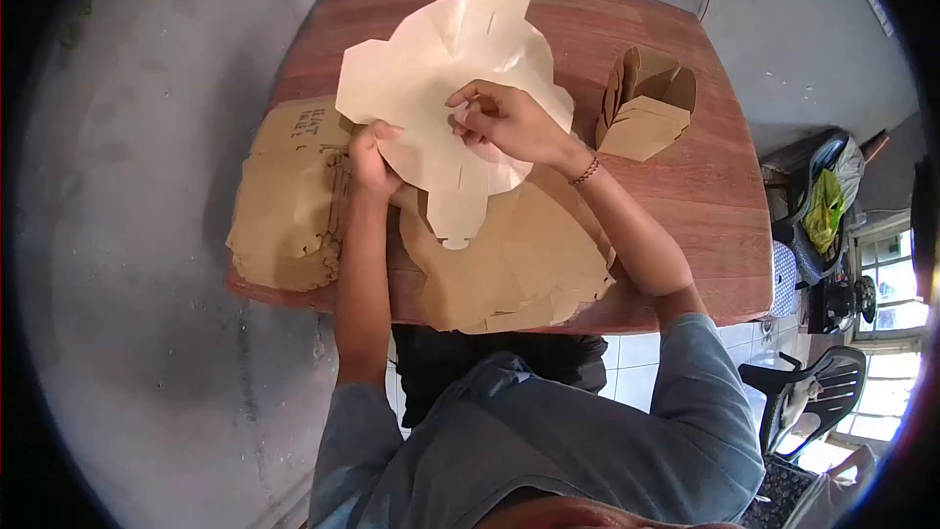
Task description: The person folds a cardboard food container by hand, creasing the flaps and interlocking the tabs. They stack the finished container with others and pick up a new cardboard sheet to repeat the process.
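A flat die-cut cardboard box blank [411, 78], pale on its upper face and with several tabs, is held above the table. My left hand [374, 159] grips its lower left edge, with the thumb on top and the other fingers underneath. Over the middle of the blank, my right hand [511, 122] has its fingers curled in toward the thumb. Whether anything small is between those fingertips I cannot make out. Beneath the blank lies a loose pile of brown cardboard blanks [509, 269], partly covered by it.
A stack of brown blanks with printed letters [284, 196] stands at the table's left edge. Folded brown cardboard boxes [646, 122] sit on the right of the wooden table [705, 235]. A dark plastic chair [832, 387] is on the tiled floor, and walls border the table.
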